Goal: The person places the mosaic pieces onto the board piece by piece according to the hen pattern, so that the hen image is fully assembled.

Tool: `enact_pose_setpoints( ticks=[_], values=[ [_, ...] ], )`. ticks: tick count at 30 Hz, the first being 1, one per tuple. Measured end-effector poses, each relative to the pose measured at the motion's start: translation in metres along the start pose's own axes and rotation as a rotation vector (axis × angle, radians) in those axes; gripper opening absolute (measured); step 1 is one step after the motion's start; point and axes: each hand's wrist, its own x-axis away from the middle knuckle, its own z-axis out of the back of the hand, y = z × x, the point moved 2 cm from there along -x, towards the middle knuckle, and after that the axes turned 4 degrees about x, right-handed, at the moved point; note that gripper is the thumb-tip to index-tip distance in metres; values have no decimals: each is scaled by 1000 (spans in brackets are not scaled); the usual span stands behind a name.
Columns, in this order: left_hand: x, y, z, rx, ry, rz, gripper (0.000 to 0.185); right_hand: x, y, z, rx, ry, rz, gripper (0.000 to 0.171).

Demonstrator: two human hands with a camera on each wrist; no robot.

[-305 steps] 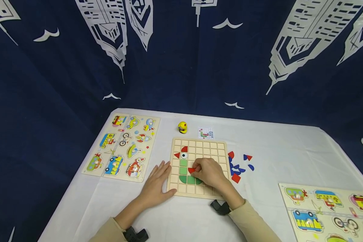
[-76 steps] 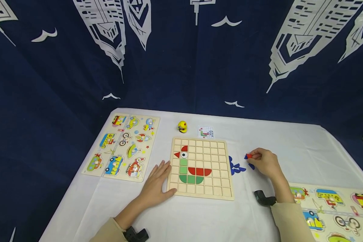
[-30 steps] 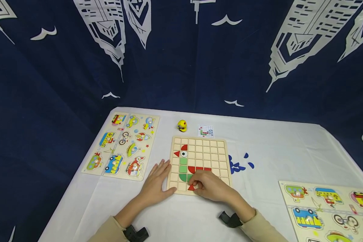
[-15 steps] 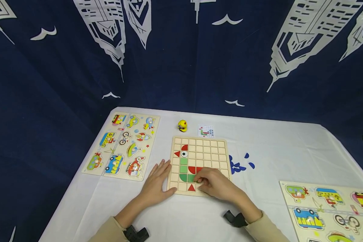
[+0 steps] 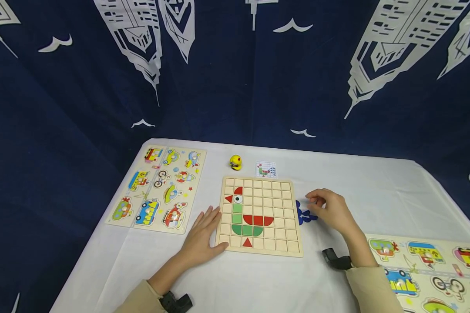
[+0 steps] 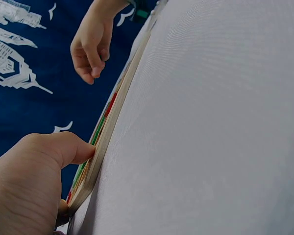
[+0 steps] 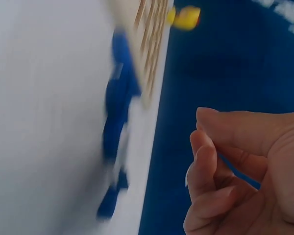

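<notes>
Wooden grid board (image 5: 258, 216) sits mid-desk with a bird figure partly built: red triangle beak and red quarter-round comb at upper left, eye tile (image 5: 238, 199) beside them, green squares running down as a neck, a red row (image 5: 258, 220) over a green row (image 5: 247, 230) for the body, and one red triangle (image 5: 247, 243) in the bottom row. Most cells on the right side of the board are bare. Judging from the pattern card (image 5: 266, 169) just behind the board, which shows blue on that side, the blue part looks undone; the card is too small to read exactly.

Loose blue pieces (image 5: 304, 214) lie in a cluster on the desk (image 5: 258, 282) just right of the board. Right hand (image 5: 330, 209) hovers over them, fingers (image 7: 206, 166) loosely curled, thumb near forefinger; nothing visible between them, though the wrist view is blurred, so a small piece can't be ruled out. Left hand (image 5: 201, 234) lies flat, fingers straight, touching the board's left edge, bracing it.

No red or green pieces remain loose.
</notes>
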Motion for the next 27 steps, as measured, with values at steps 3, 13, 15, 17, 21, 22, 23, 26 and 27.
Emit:
enact_pose_setpoints(
  ticks=[3,13,15,17,21,22,23,26,27],
  values=[
    [0,0,0,2,3,-3,84,-4,20,6,26,-8,-85,23],
    [0,1,0,-1,12,-12,84,-13,51,0,36,-115,-250,32],
    [0,1,0,-1,11,-11,84,-14,52,-2,30,-122,-252,31],
    [0,0,0,-2,12,-12,85,-14,53,-4,27,-122,-249,30],
    [0,1,0,-6,30,-31,83,-15,54,-6,34,-108,-249,27],
    [1,1,1,-6,35,-36,83,-15,55,-6,35,-104,-247,26],
    [0,1,1,-6,38,-38,82,-15,55,-7,39,-100,-245,26],
    [1,1,1,-1,35,-35,82,-15,56,-7,53,-87,-242,26],
    [1,1,1,-1,33,-35,82,-15,56,-7,58,-85,-242,26]
  ],
)
